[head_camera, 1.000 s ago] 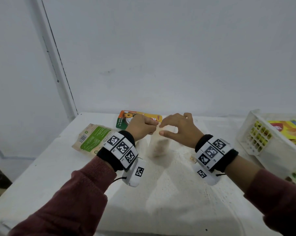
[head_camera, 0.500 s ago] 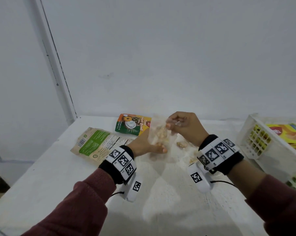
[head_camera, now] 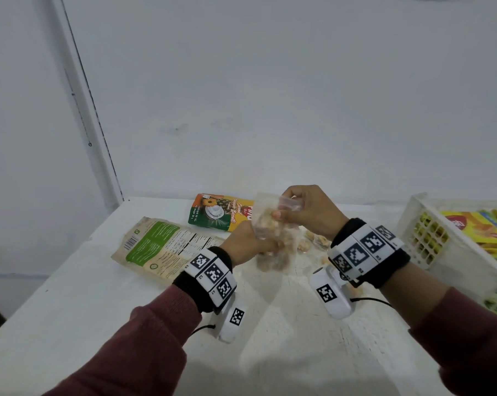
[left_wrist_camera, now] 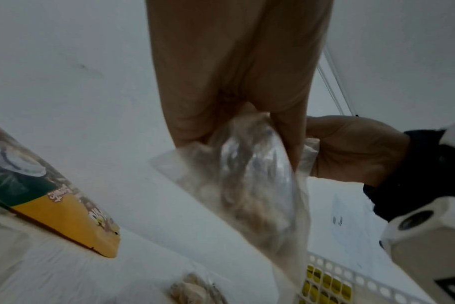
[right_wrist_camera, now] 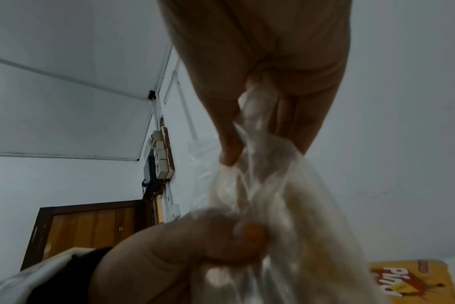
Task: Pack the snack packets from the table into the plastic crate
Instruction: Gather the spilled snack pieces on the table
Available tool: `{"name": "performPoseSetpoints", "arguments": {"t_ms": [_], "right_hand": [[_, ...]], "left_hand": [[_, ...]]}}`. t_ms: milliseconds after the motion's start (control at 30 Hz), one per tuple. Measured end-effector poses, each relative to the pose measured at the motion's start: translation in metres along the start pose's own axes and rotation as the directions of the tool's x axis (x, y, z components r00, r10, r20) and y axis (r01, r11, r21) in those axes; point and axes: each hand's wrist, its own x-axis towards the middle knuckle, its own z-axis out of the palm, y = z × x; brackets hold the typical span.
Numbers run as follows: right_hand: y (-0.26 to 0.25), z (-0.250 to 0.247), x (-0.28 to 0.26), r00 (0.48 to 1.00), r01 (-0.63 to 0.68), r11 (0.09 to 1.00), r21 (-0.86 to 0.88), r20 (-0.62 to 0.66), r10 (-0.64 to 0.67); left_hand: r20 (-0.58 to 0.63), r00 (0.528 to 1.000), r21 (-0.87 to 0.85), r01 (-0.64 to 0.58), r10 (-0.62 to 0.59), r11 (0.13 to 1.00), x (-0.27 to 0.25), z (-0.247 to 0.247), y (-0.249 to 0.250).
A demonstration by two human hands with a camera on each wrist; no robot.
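- A clear packet of pale, lumpy snacks is held up above the white desk, between both hands, near the desk's far middle.
- The right hand takes the packet's upper end: its thumb and curled fingers pinch the bunched plastic, which hangs down below them in the right wrist view.
- The left hand takes the lower part, its fingers curled round the plastic, so that the packet runs slanting from the lower hand up to the higher one.
- Both hands are closed on the same packet; neither is loose or spread.
- Behind the hands an orange and green packet lies flat on the desk, close to the wall.
- To the left of the hands a beige and green packet lies flat, label side up, beside the left wrist.
- A few loose snack pieces lie on the desk just below the right hand.
- The white plastic crate stands at the desk's right edge, apart from the hands, with yellow packets inside it.
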Motion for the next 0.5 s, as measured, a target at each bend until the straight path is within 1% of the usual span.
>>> {"name": "performPoseSetpoints", "arguments": {"t_ms": [67, 167, 233, 300, 400, 500], "right_hand": [[0.002, -0.0012, 0.0013, 0.998, 0.033, 0.999, 0.026, -0.049, -0.032], [0.0041, -0.0021, 0.0011, 0.993, 0.086, 0.996, -0.012, -0.083, -0.087], [0.0039, -0.0039, 0.0003, 0.993, 0.083, 0.996, -0.021, -0.082, -0.085], [0.0028, -0.006, 0.0, 0.998, 0.047, 0.998, -0.049, -0.05, -0.049], [0.0036, -0.0095, 0.0019, 0.999, 0.03, 0.986, -0.161, -0.015, -0.033], [0.0042, -0.0106, 0.0017, 0.997, 0.041, 0.977, -0.207, -0.051, -0.052]], "left_hand": [[-0.01, 1.0, -0.015, -0.008, 0.008, 1.0, 0.0013, 0.0012, 0.0028], [-0.019, 0.999, -0.024, -0.05, 0.05, 0.998, 0.0019, 0.0017, 0.0011], [-0.042, 0.997, -0.028, -0.069, 0.068, 0.997, 0.0026, 0.001, 0.0001], [-0.037, 0.998, -0.033, -0.06, 0.059, 0.998, 0.0032, 0.0002, -0.0016], [-0.004, 0.999, -0.002, -0.053, 0.053, 0.999, 0.001, 0.0022, 0.0007], [0.066, 0.997, 0.003, -0.035, 0.035, 0.999, -0.0018, 0.0049, 0.0056]]}}
